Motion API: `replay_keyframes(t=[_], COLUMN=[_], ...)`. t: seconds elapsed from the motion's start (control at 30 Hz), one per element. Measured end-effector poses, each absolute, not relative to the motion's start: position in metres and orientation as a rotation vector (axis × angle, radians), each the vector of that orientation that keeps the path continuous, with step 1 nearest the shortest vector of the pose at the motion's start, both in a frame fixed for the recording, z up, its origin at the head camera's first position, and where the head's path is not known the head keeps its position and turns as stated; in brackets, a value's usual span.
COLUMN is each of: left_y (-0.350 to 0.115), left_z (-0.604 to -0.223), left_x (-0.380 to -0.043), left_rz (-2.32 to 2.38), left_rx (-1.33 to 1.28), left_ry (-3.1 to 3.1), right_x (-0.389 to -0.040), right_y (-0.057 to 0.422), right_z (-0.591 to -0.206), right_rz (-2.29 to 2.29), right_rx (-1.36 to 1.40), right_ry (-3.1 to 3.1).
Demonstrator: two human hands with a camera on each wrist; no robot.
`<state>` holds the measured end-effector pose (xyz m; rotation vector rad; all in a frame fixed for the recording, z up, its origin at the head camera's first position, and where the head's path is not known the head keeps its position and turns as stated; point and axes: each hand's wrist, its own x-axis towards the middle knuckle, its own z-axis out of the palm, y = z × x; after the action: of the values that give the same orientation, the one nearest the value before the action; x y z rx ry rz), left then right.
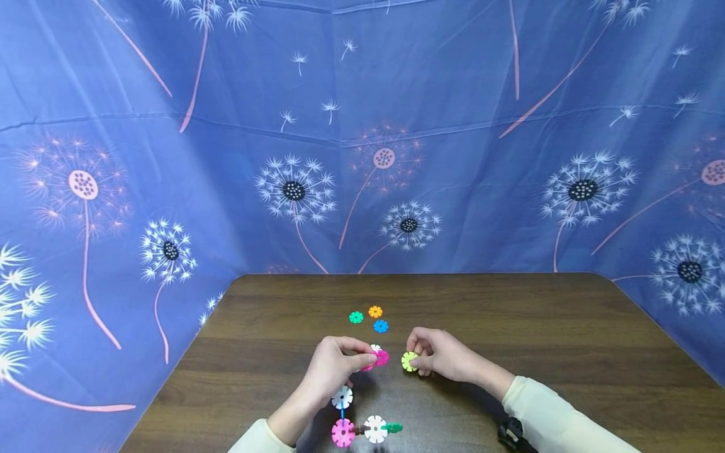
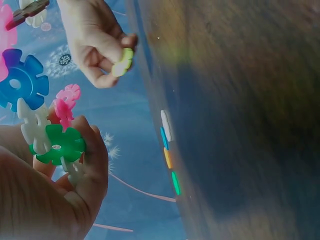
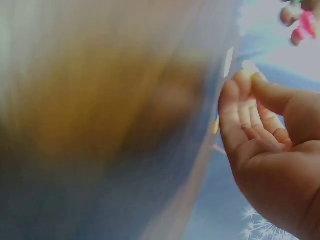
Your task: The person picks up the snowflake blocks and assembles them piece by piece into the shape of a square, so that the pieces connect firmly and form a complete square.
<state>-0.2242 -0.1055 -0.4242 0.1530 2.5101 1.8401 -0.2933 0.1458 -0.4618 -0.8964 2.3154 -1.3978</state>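
Observation:
My left hand point(image 1: 330, 371) grips a chain of slotted plastic snowflake discs. A pink disc point(image 1: 382, 358) sits at its far end, by the thumb and forefinger. A green disc point(image 2: 60, 145) and a blue disc point(image 2: 22, 82) of the chain show in the left wrist view. Toward me the chain runs through a white disc point(image 1: 342, 397), a pink one point(image 1: 343, 433), a brown one seen edge-on, and another white one point(image 1: 376, 430) to a green one point(image 1: 393, 428). To the right, my right hand point(image 1: 447, 357) pinches a yellow snowflake disc point(image 1: 409, 361), apart from the chain.
Beyond the hands, a green disc point(image 1: 355, 317), an orange disc point(image 1: 376, 311) and a blue disc point(image 1: 381, 326) lie loose on the brown wooden table point(image 1: 566, 327). A loose white disc point(image 2: 166, 125) lies nearby. Blue dandelion-print cloth point(image 1: 476, 207) hangs behind the table.

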Motion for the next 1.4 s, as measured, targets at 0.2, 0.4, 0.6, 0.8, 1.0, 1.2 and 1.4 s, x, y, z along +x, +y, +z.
replay_keyframes(t=[0.2, 0.4, 0.6, 0.8, 1.0, 1.2, 1.4], left_y=[-0.104, -0.102, -0.101, -0.102, -0.102, -0.101, -0.096], left_z=[-0.424, -0.424, -0.425, -0.425, -0.424, -0.424, -0.423], left_x=[-0.224, -0.223, -0.222, -0.221, -0.22, -0.219, -0.217], left_rz=[1.818, 1.78, 1.769, 1.784, 1.78, 1.765, 1.764], left_rx=[0.197, 0.223, 0.241, 0.277, 0.317, 0.339, 0.316], left_ry=[2.544, 2.589, 2.61, 2.609, 2.611, 2.63, 2.668], right_x=[-0.275, -0.261, -0.255, -0.254, -0.253, -0.253, -0.252], right_y=[0.142, 0.135, 0.127, 0.124, 0.123, 0.121, 0.12], right_z=[-0.456, -0.447, -0.441, -0.44, -0.439, -0.439, -0.44], right_rz=[-1.755, -1.867, -1.88, -1.905, -1.911, -1.92, -1.947], right_rx=[-0.644, -0.533, -0.521, -0.507, -0.504, -0.515, -0.534], right_ry=[1.9, 1.743, 1.72, 1.725, 1.718, 1.682, 1.652])
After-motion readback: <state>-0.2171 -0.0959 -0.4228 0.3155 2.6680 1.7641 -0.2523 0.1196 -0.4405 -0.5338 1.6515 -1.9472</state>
